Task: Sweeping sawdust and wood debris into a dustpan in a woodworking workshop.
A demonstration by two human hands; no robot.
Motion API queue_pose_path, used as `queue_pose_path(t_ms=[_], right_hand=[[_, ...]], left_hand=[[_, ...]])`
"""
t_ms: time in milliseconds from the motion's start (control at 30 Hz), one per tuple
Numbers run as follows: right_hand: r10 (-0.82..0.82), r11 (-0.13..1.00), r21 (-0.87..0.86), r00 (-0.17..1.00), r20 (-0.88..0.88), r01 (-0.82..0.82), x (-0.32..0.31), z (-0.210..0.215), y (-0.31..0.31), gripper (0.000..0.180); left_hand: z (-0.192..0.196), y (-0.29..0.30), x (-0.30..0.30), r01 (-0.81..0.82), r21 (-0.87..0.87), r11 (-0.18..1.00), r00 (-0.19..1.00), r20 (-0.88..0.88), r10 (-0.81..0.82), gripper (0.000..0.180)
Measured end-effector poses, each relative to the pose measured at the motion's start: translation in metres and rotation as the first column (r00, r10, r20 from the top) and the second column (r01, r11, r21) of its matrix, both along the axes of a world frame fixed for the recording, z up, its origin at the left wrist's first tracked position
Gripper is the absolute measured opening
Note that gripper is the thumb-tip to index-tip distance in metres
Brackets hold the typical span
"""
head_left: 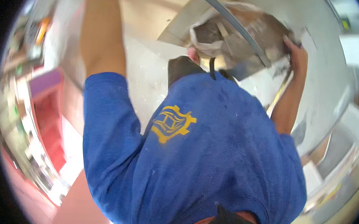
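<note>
Probably a workshop, judging by a large grimy sack (273, 32), speckled floor (143, 78) and clutter (15, 115) along the left.

A grey strip (237, 26) slants across the bag (272, 33), obstructing its opening; the right hand (298, 56) occupies its right edge. Pale floor (143, 65) leaves room between left forearm (104, 27) and bag.

Pale, speckled flooring (143, 68) spread across the middle. On the left stood a pinkish-red recessed unit (52, 119) with a purple end (44, 81), beside blurred clutter (13, 104). Boxy grey-and-white furniture (342, 140) lined the right; bright light (72, 150) washed the lower left.
</note>
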State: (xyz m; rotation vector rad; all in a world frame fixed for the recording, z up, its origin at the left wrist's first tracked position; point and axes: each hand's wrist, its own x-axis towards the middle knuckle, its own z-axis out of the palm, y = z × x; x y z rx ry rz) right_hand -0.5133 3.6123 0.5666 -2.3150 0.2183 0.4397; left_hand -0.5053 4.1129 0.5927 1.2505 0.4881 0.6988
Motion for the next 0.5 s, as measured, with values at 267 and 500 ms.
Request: queue_pose_path(t_ms=[267,500], right_hand=[[-0.023,0.944,0.331,1.0,0.015,0.017,-0.053,-0.053,-0.069,0.037],[0.288,0.893,0.376,0.956,-0.053,-0.248,-0.077,-0.057,-0.087,0.038]], left_hand=[[0.141,-0.107,-0.132,-0.17,-0.289,0.942,0.95,0.207,0.235,0.016],[0.164,-0.169,-0.268,-0.128,-0.056,0.99,0.907,0.396,0.139,0.011]])
